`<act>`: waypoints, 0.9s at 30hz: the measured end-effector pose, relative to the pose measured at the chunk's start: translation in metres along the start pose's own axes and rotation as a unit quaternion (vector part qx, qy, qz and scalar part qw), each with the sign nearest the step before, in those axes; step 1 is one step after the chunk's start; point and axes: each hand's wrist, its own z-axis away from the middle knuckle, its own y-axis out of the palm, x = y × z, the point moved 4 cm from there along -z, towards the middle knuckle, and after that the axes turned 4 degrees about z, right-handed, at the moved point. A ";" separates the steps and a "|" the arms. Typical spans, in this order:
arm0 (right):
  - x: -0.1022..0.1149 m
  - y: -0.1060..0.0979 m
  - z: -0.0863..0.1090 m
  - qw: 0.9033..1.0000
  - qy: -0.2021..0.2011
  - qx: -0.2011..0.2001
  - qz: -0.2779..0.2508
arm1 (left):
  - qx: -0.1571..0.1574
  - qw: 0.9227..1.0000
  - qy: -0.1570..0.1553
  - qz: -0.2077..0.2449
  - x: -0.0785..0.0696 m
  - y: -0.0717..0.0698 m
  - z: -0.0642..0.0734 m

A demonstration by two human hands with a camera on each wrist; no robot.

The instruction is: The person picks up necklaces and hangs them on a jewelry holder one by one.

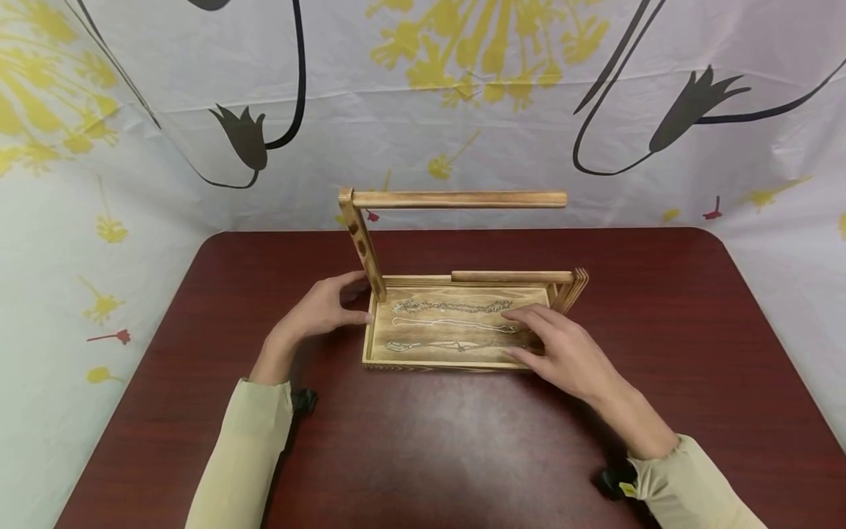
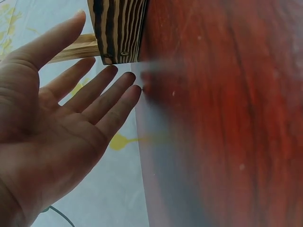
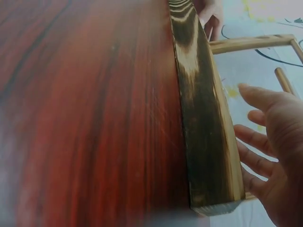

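Observation:
A shallow wooden tray (image 1: 443,365) with burnt grain sits on the table, and three thin metal chains lie lengthwise in it: a back chain (image 1: 456,306), a middle chain (image 1: 449,322) and a front chain (image 1: 456,345). At the tray's left end is my left hand (image 1: 316,307), thumb and fingers spread around the corner; its fingers look straight in the left wrist view, close to the tray end (image 2: 118,30). My right hand (image 1: 571,354) hovers over the right end, fingers loosely extended and holding nothing visible. It partly hides the chains' right ends.
From the tray's left end rises a post (image 1: 362,246) carrying a long horizontal bar (image 1: 459,199). A lower bar (image 1: 512,276) joins a slanted support (image 1: 578,290) at the back right. Behind the dark red table (image 1: 436,441) hangs a flower-patterned cloth (image 1: 423,110).

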 end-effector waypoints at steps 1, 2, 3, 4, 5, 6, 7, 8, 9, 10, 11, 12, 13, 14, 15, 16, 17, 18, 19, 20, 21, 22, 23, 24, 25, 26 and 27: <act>0.000 0.002 -0.001 1.000 0.001 0.003 -0.005 | 0.002 1.000 -0.004 0.004 0.000 0.000 0.000; 0.001 0.004 -0.003 1.000 0.001 0.007 -0.009 | 0.004 1.000 -0.008 0.009 0.001 0.000 -0.001; 0.001 0.007 -0.005 1.000 0.002 0.010 -0.013 | 0.007 1.000 -0.012 0.015 0.002 0.001 -0.001; 0.002 0.009 -0.007 1.000 0.000 0.011 -0.017 | 0.010 1.000 -0.015 0.020 0.003 0.001 -0.001; 0.003 0.011 -0.009 1.000 0.000 0.015 -0.020 | 0.012 0.999 -0.018 0.026 0.004 0.001 -0.001; 0.004 0.013 -0.010 1.000 -0.001 0.015 -0.024 | 0.014 0.999 -0.020 0.032 0.005 0.001 -0.002; 0.005 0.014 -0.012 0.999 -0.001 0.016 -0.028 | 0.016 0.999 -0.022 0.036 0.005 0.002 -0.002; 0.006 0.016 -0.014 0.999 0.000 0.016 -0.033 | 0.017 0.999 -0.022 0.037 0.005 0.002 -0.002; 0.006 0.018 -0.015 0.999 0.002 0.017 -0.040 | 0.018 0.999 -0.021 0.036 0.005 0.002 -0.003; 0.007 0.019 -0.017 0.999 0.006 0.020 -0.046 | 0.019 0.999 -0.021 0.034 0.005 0.002 -0.003; 0.007 0.021 -0.018 0.998 0.012 0.023 -0.051 | 0.019 0.999 -0.021 0.033 0.005 0.002 -0.003; 0.008 0.022 -0.019 0.998 0.017 0.026 -0.057 | 0.020 0.999 -0.021 0.033 0.006 0.002 -0.003; 0.008 0.023 -0.020 0.997 0.022 0.030 -0.062 | 0.022 0.999 -0.021 0.032 0.006 0.003 -0.004; 0.008 0.025 -0.021 0.997 0.027 0.033 -0.066 | 0.022 0.999 -0.020 0.031 0.006 0.003 -0.004; 0.008 0.026 -0.022 0.996 0.031 0.036 -0.069 | 0.022 0.999 -0.019 0.032 0.005 0.003 -0.006; 0.008 0.027 -0.023 0.996 0.035 0.037 -0.073 | 0.022 0.999 -0.018 0.034 0.005 0.003 -0.006; 0.007 0.028 -0.024 0.996 0.036 0.037 -0.075 | 0.023 0.999 -0.018 0.037 0.004 0.003 -0.007; 0.007 0.030 -0.025 0.996 0.037 0.038 -0.077 | 0.024 0.999 -0.020 0.040 0.004 0.003 -0.008; 0.008 0.032 -0.026 0.995 0.039 0.040 -0.079 | 0.025 0.999 -0.021 0.042 0.004 0.003 -0.008; 0.008 0.033 -0.027 0.995 0.040 0.042 -0.082 | 0.026 0.998 -0.024 0.042 0.005 0.003 -0.008; 0.009 0.035 -0.028 0.994 0.043 0.046 -0.087 | 0.028 0.998 -0.027 0.042 0.005 0.003 -0.008; 0.009 0.036 -0.029 0.994 0.046 0.050 -0.090 | 0.031 0.998 -0.030 0.043 0.005 0.003 -0.008; 0.010 0.037 -0.030 0.993 0.050 0.054 -0.095 | 0.034 0.998 -0.033 0.042 0.005 0.003 -0.007; 0.010 0.039 -0.031 0.992 0.055 0.061 -0.098 | 0.037 0.998 -0.035 0.041 0.005 0.003 -0.008; 0.011 0.040 -0.032 0.991 0.060 0.067 -0.102 | 0.039 0.998 -0.036 0.040 0.005 0.003 -0.008; 0.011 0.041 -0.033 0.990 0.066 0.073 -0.105 | 0.042 0.998 -0.038 0.039 0.004 0.003 -0.008; 0.011 0.043 -0.034 0.988 0.073 0.080 -0.108 | 0.044 0.998 -0.039 0.038 0.003 0.003 -0.009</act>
